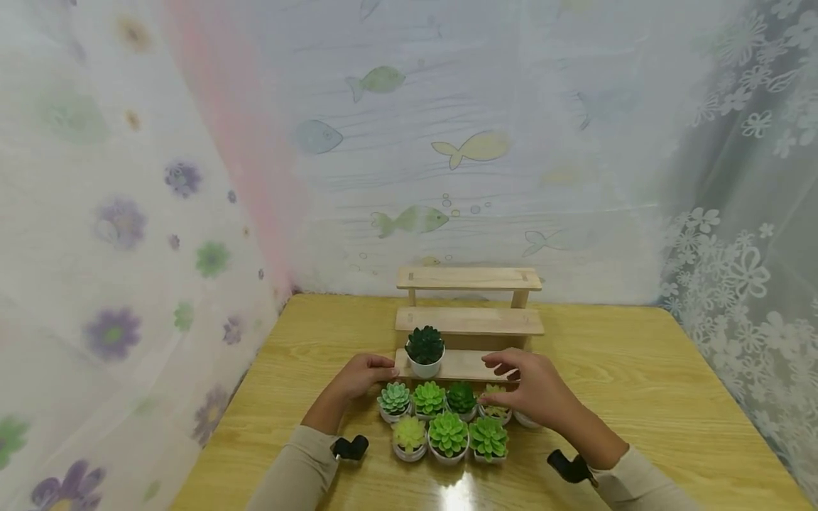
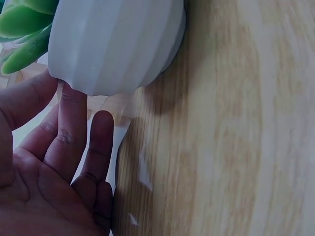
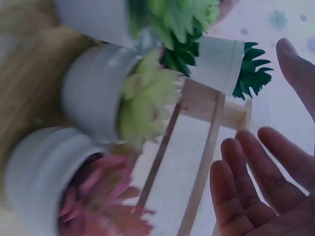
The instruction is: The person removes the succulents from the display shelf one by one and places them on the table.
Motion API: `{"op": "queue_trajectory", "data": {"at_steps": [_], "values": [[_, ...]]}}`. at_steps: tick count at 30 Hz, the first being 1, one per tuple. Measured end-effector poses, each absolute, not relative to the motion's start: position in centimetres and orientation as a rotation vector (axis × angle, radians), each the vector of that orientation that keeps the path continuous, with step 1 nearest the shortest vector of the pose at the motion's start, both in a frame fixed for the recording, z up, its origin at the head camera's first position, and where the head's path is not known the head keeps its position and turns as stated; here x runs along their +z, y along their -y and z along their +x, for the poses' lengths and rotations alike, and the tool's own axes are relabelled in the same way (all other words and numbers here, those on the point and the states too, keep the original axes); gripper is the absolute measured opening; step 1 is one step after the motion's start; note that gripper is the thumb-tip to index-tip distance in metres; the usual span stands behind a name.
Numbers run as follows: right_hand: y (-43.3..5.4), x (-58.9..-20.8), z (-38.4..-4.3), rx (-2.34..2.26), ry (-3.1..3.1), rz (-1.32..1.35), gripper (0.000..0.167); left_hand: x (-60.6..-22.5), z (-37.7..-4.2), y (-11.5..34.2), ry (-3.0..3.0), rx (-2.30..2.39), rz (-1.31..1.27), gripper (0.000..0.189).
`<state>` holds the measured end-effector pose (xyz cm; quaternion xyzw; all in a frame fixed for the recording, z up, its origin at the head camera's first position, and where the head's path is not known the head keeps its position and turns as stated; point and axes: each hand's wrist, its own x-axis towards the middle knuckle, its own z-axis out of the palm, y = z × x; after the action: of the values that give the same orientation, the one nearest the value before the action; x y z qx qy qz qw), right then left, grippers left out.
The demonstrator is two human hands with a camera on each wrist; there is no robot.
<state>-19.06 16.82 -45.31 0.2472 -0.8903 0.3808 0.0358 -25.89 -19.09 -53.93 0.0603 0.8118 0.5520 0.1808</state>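
My left hand [image 1: 361, 375] is at the left end of a three-tier wooden plant shelf [image 1: 469, 321], thumb and forefinger pinching the end of its lowest board. In the left wrist view a white ribbed pot [image 2: 113, 44] hides those fingertips. A dark green succulent in a white pot [image 1: 425, 367] stands on the left part of the lowest board. My right hand [image 1: 535, 387] hovers near that board's right part, fingers spread and holding nothing. Below it are a pale yellow-green succulent [image 3: 147, 101] and a reddish succulent [image 3: 101, 196], both potted.
Two rows of small potted succulents stand close together before the shelf, among them a bright green one [image 1: 449, 434] and a yellowish one [image 1: 409, 433]. They sit on a wood-grain table [image 1: 639, 397]. A fish-patterned curtain [image 1: 473, 92] hangs behind it.
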Motion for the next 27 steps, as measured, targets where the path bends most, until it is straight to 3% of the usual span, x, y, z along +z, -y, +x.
{"op": "queue_trajectory", "data": {"at_steps": [11, 27], "values": [[-13.2, -44.2, -22.8, 1.252, 2.866, 0.634, 0.084, -53.8, -25.8, 19.0, -2.297, 1.552, 0.184, 0.04], [-10.2, -46.0, -25.7, 1.281, 2.946, 0.686, 0.08, -53.4, -25.4, 18.9, -2.26, 1.584, 0.175, 0.042]]}}
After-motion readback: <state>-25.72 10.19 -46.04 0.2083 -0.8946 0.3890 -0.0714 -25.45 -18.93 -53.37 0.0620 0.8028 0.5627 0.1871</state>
